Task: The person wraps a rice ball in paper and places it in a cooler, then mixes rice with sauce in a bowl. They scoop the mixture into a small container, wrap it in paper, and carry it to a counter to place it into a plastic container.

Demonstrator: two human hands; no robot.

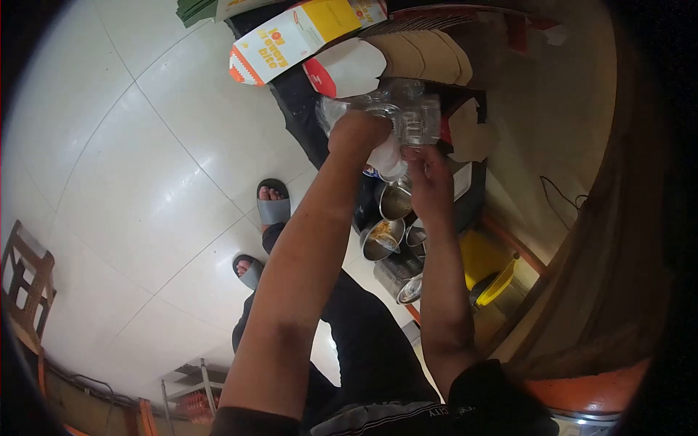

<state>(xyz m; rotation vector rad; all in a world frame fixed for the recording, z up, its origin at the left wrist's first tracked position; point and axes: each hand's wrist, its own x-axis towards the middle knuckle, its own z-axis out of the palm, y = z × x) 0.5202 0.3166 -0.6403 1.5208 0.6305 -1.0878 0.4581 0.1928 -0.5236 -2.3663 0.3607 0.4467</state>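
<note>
My left hand point(360, 131) reaches over a pile of clear plastic containers point(418, 120), its fingers bent down and mostly hidden behind the hand. Close to its right, my right hand point(429, 174) has its fingers curled at the lower edge of the clear plastic. Between the hands is a whitish translucent piece point(387, 156); which hand holds it is unclear. Just below them stand metal pots, one of them a round steel pot point(396, 201).
Printed cardboard boxes point(273, 54) and stacked brown cartons point(429, 54) lie beyond my hands. Another metal pot point(382, 240) holds food and a utensil. A yellow bucket point(494, 280) stands at the right, a brown chair point(29, 283) at the far left.
</note>
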